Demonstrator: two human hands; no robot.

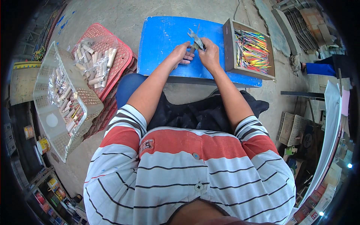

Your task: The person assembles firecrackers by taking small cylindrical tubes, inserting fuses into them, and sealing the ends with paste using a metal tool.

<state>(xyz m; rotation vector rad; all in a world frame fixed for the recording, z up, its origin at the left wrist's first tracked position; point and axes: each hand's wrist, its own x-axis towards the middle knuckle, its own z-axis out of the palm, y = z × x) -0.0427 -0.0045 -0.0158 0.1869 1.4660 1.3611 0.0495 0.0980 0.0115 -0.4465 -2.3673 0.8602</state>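
Observation:
Over the blue tabletop [165, 33], my right hand [209, 52] is closed around grey metal pliers [195, 37], whose head points up and away to the left. A thin reddish stick shows by the head; I cannot tell whether the jaws grip it. My left hand [181, 54] is against the near end of the pliers, thumb and forefinger drawn together, the other fingers loosely curled. What lies between those fingertips is too small to make out. To the right of my right hand stands a wooden box [231, 56] full of thin coloured sticks [253, 50].
On my left, a white plastic crate [90, 108] holds bagged pale cylinders [63, 99]. Beside it, more bagged cylinders [99, 65] lie on stacked red crates [125, 48]. Concrete floor [112, 15] surrounds the table. Crates and boards [307, 26] stand at the far right.

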